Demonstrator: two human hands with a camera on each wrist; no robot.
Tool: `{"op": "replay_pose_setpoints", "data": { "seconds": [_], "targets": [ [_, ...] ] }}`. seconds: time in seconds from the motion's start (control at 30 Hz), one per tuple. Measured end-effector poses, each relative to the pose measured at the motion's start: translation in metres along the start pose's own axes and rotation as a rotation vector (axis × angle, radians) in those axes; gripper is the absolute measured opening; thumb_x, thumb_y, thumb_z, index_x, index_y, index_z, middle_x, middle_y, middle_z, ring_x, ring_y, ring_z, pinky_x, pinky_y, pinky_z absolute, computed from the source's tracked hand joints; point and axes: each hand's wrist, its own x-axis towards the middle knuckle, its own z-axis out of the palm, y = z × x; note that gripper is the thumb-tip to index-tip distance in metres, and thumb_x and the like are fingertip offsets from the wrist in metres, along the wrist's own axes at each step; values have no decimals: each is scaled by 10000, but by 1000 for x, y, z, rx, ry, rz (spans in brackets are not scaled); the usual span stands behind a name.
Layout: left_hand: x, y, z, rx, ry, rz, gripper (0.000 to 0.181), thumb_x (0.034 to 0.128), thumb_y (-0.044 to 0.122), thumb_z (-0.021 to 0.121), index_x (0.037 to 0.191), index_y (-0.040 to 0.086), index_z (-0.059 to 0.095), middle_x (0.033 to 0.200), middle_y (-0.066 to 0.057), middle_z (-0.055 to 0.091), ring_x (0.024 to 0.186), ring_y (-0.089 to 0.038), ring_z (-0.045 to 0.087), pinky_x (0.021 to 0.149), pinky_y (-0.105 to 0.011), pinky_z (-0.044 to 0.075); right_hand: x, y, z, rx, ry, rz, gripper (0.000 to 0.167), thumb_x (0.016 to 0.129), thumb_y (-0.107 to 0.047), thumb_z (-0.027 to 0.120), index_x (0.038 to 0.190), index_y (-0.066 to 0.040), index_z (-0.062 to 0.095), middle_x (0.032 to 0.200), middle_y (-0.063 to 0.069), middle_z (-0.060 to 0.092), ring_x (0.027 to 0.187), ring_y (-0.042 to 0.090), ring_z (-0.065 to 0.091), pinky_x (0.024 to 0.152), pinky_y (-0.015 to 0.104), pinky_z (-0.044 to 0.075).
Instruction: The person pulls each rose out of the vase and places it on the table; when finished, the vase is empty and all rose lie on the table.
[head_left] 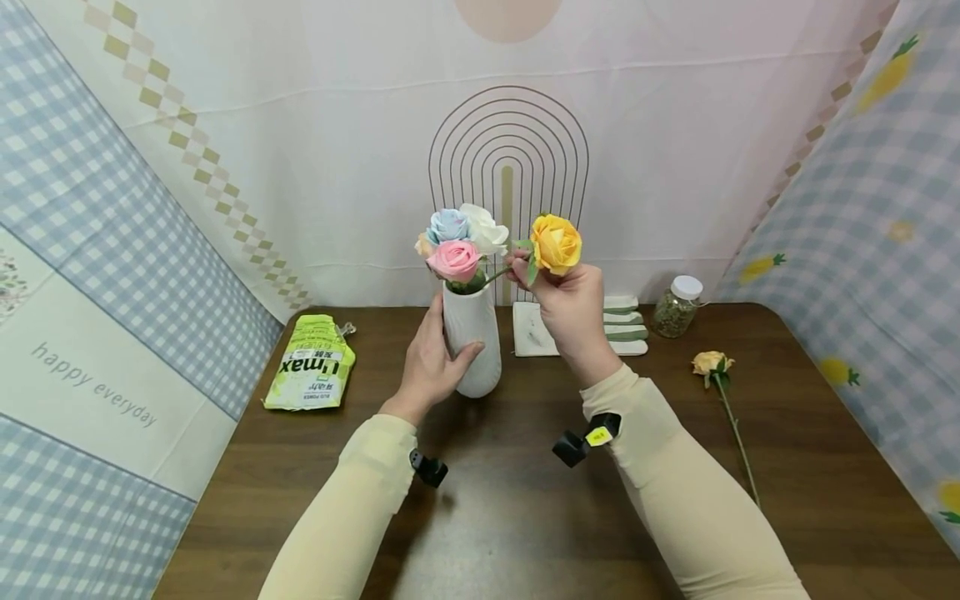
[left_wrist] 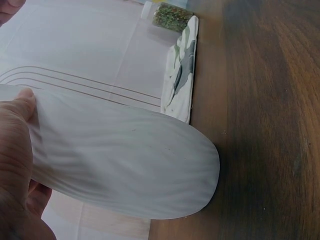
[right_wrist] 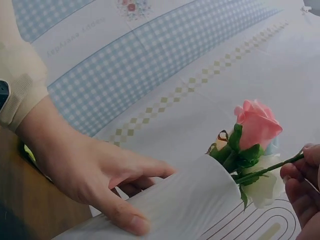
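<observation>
A white ribbed vase (head_left: 472, 342) stands upright on the table, gripped around its side by my left hand (head_left: 435, 358). Its mouth holds a pink rose (head_left: 455, 261), a blue rose (head_left: 448, 226), a white rose (head_left: 486, 229) and a peach bloom partly hidden behind them. My right hand (head_left: 573, 312) pinches the green stem of a yellow rose (head_left: 556, 244), whose bloom leans out to the right. In the right wrist view that stem (right_wrist: 272, 167) slants into the vase mouth. The left wrist view shows the thumb (left_wrist: 20, 102) against the vase wall.
A yellow-green pouch (head_left: 311, 364) lies at the left with a clip beside it. Behind my right hand is a folded white-and-green cloth (head_left: 626, 327), then a lidded jar (head_left: 677, 307) of dried herbs. A pale yellow rose (head_left: 712, 364) lies at the right on the table (head_left: 510, 517).
</observation>
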Motion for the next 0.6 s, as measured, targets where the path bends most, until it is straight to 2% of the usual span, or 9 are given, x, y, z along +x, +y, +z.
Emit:
{"op": "replay_pose_setpoints", "data": {
  "seconds": [0.1,0.23,0.43,0.53,0.6],
  "targets": [
    [0,1,0,0,0,-2,924,848,421,710,1497,19,190,1390,-213,437,1245,-325,472,998,-483,406,-1,1,-4,14,16,-9,209,854,23,688,1062,42,673,918,121,701,859,210,687,775,346,555],
    [-1,2,-1,1,-7,-9,931,842,389,726,1499,14,183,1398,-218,429,1255,-328,464,1004,-486,402,-1,4,-10,-17,29,-17,199,855,17,691,1054,13,679,909,136,704,832,207,689,766,346,557],
    [0,3,-2,-1,-4,-6,945,832,362,743,1508,31,171,1390,-208,438,1246,-321,473,1003,-482,405,-1,3,-18,-123,17,-35,195,864,-36,698,1037,48,665,941,175,702,831,223,697,785,356,552],
    [1,3,-2,-10,-2,4,930,831,349,746,1504,38,184,1375,-200,450,1233,-312,482,998,-477,409,-1,-1,-20,-138,5,-41,191,868,-42,695,1030,53,661,918,152,705,804,225,701,776,359,554],
    [1,3,-2,-15,-2,4,924,832,354,744,1500,37,190,1372,-195,454,1232,-306,484,1000,-472,408,1,-4,-22,-112,12,-46,185,868,-27,690,1034,49,657,920,169,698,788,224,702,766,357,556]
  ]
}}
